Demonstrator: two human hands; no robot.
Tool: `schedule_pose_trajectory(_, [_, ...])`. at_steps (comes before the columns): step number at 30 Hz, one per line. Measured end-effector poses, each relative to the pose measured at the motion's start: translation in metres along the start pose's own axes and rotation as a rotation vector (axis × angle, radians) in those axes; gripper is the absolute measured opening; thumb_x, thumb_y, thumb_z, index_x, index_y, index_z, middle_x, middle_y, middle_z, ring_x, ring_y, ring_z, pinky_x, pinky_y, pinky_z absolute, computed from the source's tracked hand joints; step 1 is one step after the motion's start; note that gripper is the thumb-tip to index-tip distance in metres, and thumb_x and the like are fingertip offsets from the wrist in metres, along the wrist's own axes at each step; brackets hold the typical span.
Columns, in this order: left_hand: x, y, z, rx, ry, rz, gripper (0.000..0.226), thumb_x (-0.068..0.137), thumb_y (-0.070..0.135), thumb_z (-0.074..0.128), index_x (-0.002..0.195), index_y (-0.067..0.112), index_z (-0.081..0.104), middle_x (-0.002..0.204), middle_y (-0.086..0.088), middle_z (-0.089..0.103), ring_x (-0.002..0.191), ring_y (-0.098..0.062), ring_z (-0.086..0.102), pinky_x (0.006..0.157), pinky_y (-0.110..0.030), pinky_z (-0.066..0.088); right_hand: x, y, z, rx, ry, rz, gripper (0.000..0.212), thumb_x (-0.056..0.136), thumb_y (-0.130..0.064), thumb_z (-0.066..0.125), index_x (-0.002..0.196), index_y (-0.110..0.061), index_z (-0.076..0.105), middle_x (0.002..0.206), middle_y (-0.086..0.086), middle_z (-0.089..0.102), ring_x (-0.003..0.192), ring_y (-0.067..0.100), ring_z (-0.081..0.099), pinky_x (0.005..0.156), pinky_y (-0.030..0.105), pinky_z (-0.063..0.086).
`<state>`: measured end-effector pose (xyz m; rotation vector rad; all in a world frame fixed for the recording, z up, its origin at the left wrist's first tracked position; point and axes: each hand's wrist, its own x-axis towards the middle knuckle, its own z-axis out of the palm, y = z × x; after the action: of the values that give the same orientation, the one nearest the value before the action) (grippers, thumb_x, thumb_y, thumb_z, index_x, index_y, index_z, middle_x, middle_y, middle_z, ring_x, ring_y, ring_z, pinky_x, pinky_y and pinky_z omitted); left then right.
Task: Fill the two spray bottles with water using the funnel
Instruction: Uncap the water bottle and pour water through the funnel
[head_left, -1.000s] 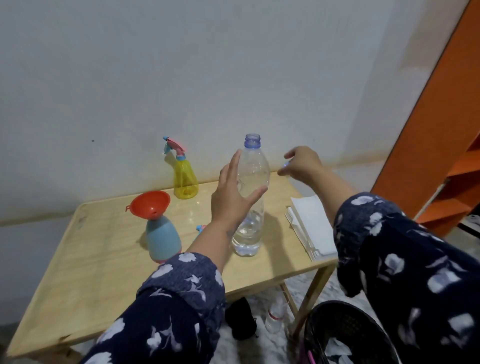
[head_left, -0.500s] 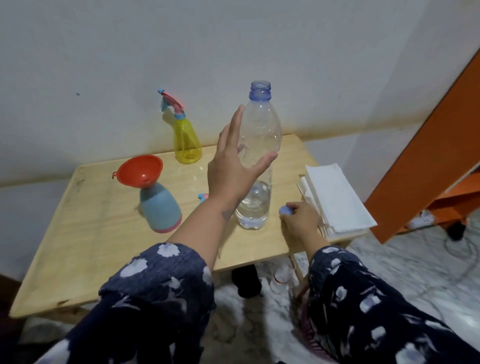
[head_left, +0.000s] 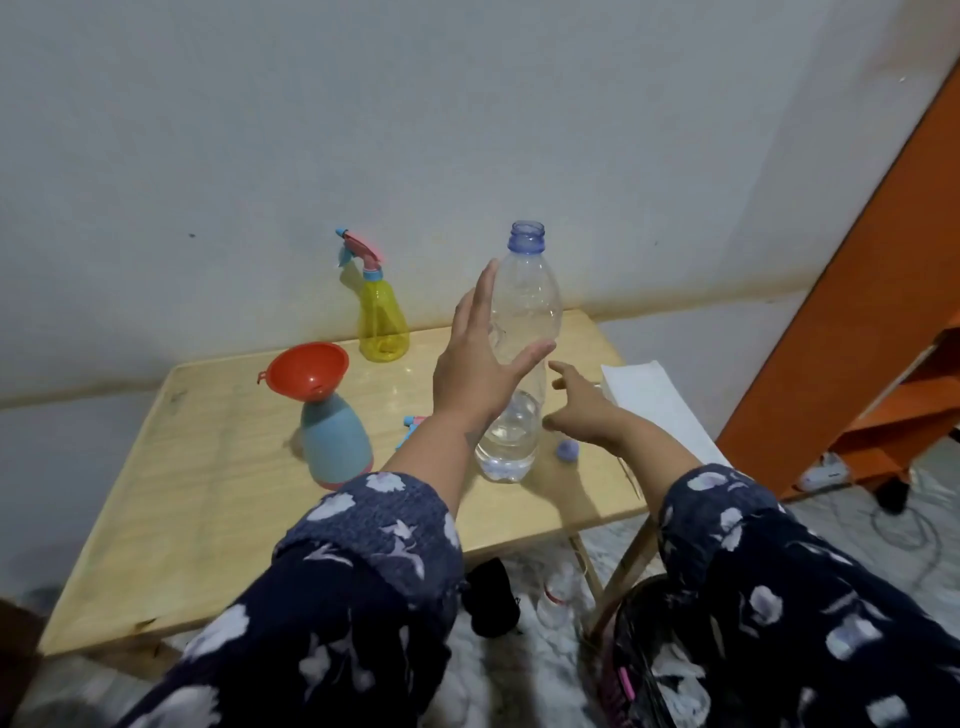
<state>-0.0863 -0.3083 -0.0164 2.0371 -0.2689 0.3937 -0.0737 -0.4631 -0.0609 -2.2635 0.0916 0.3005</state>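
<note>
A clear water bottle (head_left: 524, 312) stands uncapped on the wooden table (head_left: 208, 493), with a little water at the bottom. My left hand (head_left: 475, 364) is spread against its left side, thumb across the front, not closed around it. My right hand (head_left: 582, 410) hovers just right of the bottle's lower part, fingers apart and empty. The bottle's blue cap (head_left: 567, 450) lies on the table under that hand. An orange funnel (head_left: 306, 369) sits in the neck of the blue spray bottle (head_left: 337, 447). The yellow spray bottle (head_left: 383, 327) stands by the wall with its sprayer on.
A blue-pink sprayer head (head_left: 413, 422) lies behind my left forearm, partly hidden. Folded white paper (head_left: 649, 400) rests at the table's right edge. An orange shelf (head_left: 857, 312) stands to the right. A black basket (head_left: 649, 654) and a black object (head_left: 491, 597) are on the floor.
My right hand set the blue cap down on the table, let go of it and rose toward the water bottle. My left hand stayed against the bottle.
</note>
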Motion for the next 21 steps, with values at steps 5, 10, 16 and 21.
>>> schedule_pose_trajectory(5, [-0.012, -0.015, -0.018, -0.008, -0.042, -0.013, 0.070, 0.092, 0.060, 0.049, 0.150, 0.046, 0.014, 0.155, 0.012, 0.027, 0.135, -0.010, 0.041, 0.102, -0.034, 0.042, -0.012, -0.031, -0.006, 0.106, -0.071, -0.139, 0.112, 0.071, -0.027, 0.081, 0.150, -0.034, 0.002, 0.152, 0.003, 0.027, 0.139, 0.023, 0.028, 0.113, 0.039, 0.032])
schedule_pose_trajectory(10, [-0.055, -0.063, -0.040, 0.218, 0.175, -0.176, 0.030, 0.098, 0.030, 0.050, 0.127, 0.028, 0.047, 0.118, 0.007, 0.051, 0.100, -0.012, 0.059, 0.072, -0.028, 0.043, -0.012, -0.046, 0.013, 0.330, 0.212, -0.284, 0.122, 0.066, -0.026, 0.087, 0.149, -0.032, -0.004, 0.138, 0.006, 0.047, 0.114, 0.012, 0.045, 0.094, 0.026, 0.034])
schedule_pose_trajectory(16, [-0.086, -0.113, -0.054, 0.329, 0.365, -0.511, 0.021, 0.093, 0.024, 0.058, 0.110, 0.017, 0.047, 0.115, 0.000, 0.047, 0.103, -0.022, 0.053, 0.079, -0.037, 0.046, 0.004, -0.049, 0.032, 0.379, 0.380, -0.444, 0.123, 0.066, -0.028, 0.087, 0.147, -0.041, -0.005, 0.119, 0.008, 0.060, 0.112, 0.015, 0.058, 0.094, 0.031, 0.042])
schedule_pose_trajectory(21, [-0.073, -0.135, -0.065, 0.305, 0.481, -0.638, 0.061, 0.082, 0.024, 0.072, 0.132, 0.009, 0.040, 0.135, -0.011, 0.038, 0.125, -0.031, 0.039, 0.101, -0.046, 0.040, 0.017, -0.056, 0.042, 0.334, 0.467, -0.533, 0.110, 0.069, -0.019, 0.080, 0.144, -0.042, 0.004, 0.092, 0.000, 0.064, 0.091, 0.018, 0.064, 0.087, 0.041, 0.052])
